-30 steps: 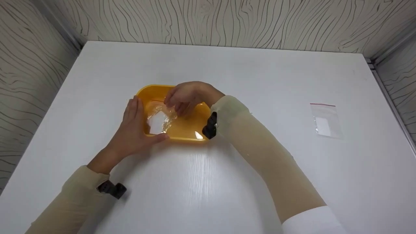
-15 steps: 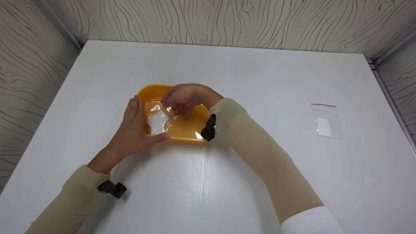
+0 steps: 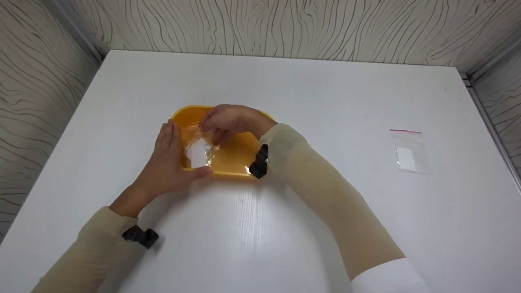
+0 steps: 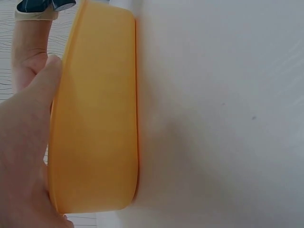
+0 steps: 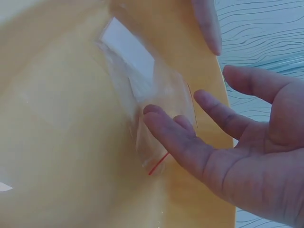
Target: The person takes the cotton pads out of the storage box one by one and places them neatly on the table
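A yellow plastic tub (image 3: 238, 174) stands on the white table. My left hand (image 3: 163, 162) spans its near left corner, with straight fingers along the left side and the thumb at the front rim. Inside the tub, at its left end, lie clear zip bags (image 5: 164, 95) with a white slip of paper (image 3: 198, 152) showing through. Red zip strips show in two places in the right wrist view. My right hand (image 3: 226, 120) reaches in over the back rim. Its fingers (image 5: 173, 135) are loosely extended, one fingertip overlapping the bag plastic in the right wrist view.
Another clear zip bag (image 3: 409, 152) with a red strip and a white slip lies flat on the table to the right. Wood-patterned panels (image 3: 260, 28) rise behind the table and at both sides.
My right hand has shifted slightly left inside the tub, and the bag plastic beneath its fingers has moved a little. My left hand keeps its place on the tub.
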Demonstrator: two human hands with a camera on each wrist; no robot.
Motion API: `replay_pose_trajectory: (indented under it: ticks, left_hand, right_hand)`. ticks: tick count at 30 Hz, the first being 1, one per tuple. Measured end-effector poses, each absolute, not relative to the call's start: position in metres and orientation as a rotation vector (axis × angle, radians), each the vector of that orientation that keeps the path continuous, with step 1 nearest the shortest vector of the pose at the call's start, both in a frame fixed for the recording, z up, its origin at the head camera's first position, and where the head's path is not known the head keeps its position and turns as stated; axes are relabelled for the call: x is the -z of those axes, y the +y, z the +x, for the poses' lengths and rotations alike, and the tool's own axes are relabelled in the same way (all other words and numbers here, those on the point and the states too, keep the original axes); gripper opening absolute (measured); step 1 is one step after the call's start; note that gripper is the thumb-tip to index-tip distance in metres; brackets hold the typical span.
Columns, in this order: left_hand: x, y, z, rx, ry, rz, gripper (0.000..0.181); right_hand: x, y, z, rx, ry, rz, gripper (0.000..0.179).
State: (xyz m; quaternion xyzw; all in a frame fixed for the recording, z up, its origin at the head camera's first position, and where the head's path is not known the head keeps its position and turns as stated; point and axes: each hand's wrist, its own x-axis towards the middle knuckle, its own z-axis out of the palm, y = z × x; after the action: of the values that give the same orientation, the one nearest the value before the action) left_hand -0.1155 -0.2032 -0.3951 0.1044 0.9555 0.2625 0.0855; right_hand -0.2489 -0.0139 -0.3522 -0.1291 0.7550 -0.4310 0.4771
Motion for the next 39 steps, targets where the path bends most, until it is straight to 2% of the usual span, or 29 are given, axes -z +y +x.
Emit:
replay_pose_trajectory:
  ticks: [7,13,18,34,39]
  left_hand:
    - [0.3967,-0.2039,-0.1156,-0.797,2.855,0.319,0.135]
    - [0.3961,-0.2033,-0.1159,-0.789,2.845,0.304,0.136]
    - [0.3948,-0.2032,-0.1152,-0.789,2.837,0.293,0.135]
    - [0.3959,-0.204,-0.1151,-0.843,2.832,0.304,0.134]
    - [0.3971,-0.2041,-0.1156,-0.86,2.833,0.307,0.133]
  right_hand:
    - [0.3531,-0.0171,-0.2477,1.068,1.83,-0.295,0.023]
    - [0.3541,-0.0177,-0.2469,1.003,1.846,-0.373,0.03]
    - [0.3552,-0.0179,-0.2465,1.01,1.832,-0.418,0.026]
    - [0.3534,-0.0166,-0.2496,1.014,1.874,-0.422,0.041]
    - [0.3536,-0.0175,-0.2497,1.007,1.881,-0.401,0.039]
